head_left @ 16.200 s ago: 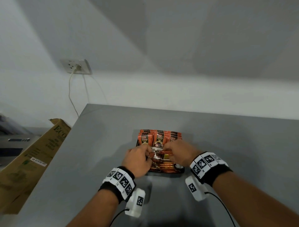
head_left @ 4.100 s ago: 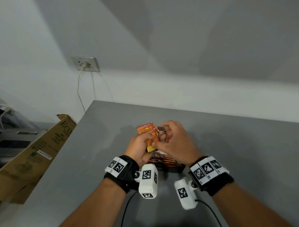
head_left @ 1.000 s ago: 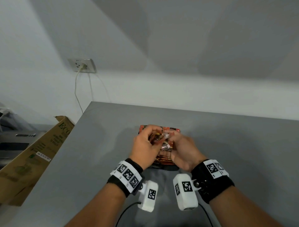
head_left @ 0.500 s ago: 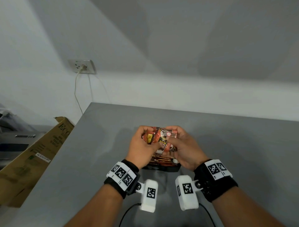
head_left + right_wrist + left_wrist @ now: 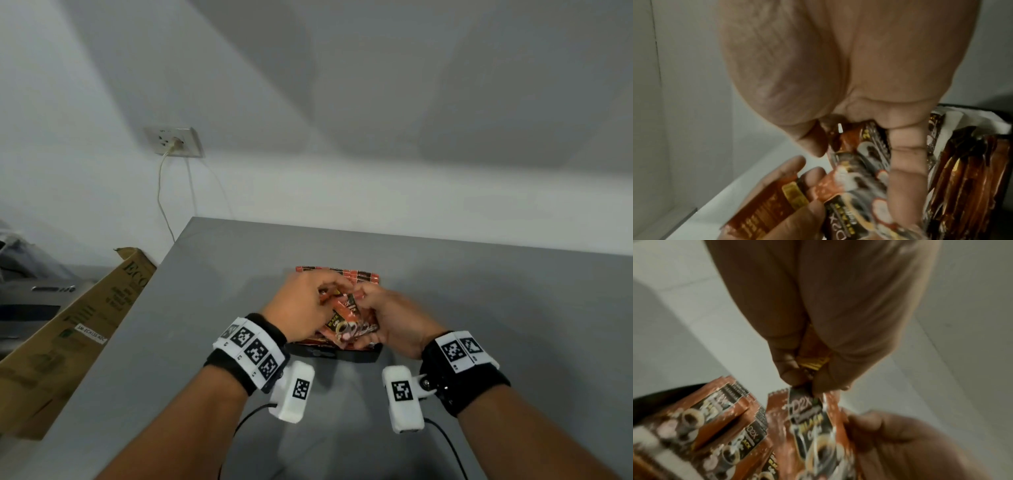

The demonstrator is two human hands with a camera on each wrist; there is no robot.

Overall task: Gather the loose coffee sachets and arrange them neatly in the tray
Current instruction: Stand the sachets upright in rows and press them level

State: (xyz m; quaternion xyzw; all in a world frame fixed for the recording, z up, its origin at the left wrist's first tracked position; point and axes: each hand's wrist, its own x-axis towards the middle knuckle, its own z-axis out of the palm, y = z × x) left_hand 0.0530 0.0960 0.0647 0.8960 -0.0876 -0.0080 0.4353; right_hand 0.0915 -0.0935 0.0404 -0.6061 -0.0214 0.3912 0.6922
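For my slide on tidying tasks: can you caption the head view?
Both hands, left hand and right hand, hold coffee sachets over a black tray on a grey table.

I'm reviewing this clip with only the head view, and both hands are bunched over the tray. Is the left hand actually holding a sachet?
Observer: Yes. In the left wrist view, the left hand pinches the top edge of one sachet between thumb and fingertips.
Operator: And the right hand?
Observer: In its wrist view, the right hand grips sachets, with one finger laid along their printed face.
Operator: Is anything lining the tray?
Observer: A white liner, perhaps paper, shows inside the tray behind the standing sachets, which are packed on edge.
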